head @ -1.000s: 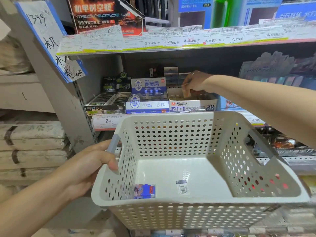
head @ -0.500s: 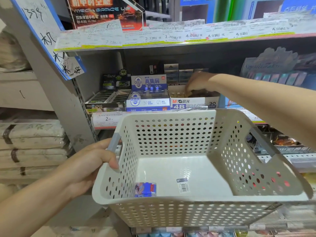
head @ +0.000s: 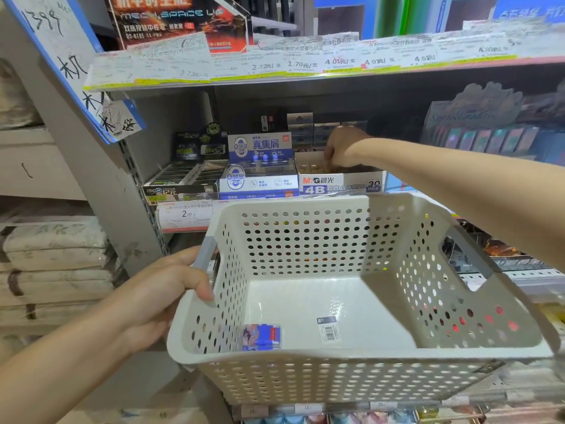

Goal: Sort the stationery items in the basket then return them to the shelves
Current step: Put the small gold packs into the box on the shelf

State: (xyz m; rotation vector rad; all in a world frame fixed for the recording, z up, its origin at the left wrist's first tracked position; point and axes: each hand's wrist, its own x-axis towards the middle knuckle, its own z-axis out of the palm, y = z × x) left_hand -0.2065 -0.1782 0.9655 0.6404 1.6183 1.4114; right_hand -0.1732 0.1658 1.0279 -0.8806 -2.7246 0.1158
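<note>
A: How is the small eraser pack [head: 261, 337] in the basket [head: 351, 351] expected to handle?

B: It is judged light and stiff, with a glossy wrap that may be a little slippery. It would best be pinched across its short sides, since it lies flat on the floor of the basket.

A: How does it look, and where is it found?

B: A flat, rectangular packet printed in blue, white and red is seen at lower centre of the frame, in the near left corner of the basket floor, close to the perforated front wall. A barcode sticker [head: 328, 329] is stuck to the floor just right of it, apart from it.

A: And the basket itself?

B: A cream plastic basket with round holes is held tilted toward the camera. Its grey left handle [head: 204, 255] is gripped by the left hand [head: 159, 296], fingers curled round it.

A: The right hand [head: 344, 148]?

B: It is reached into the 4B eraser box [head: 341, 183] on the shelf, above centre of the frame. The fingers are bent downward inside the box; whether anything is held cannot be told.

A: What lies around that box?

B: A blue-and-white eraser display [head: 258, 166] is set just left of it, and price tags [head: 305, 64] run along the shelf edge above.
</note>
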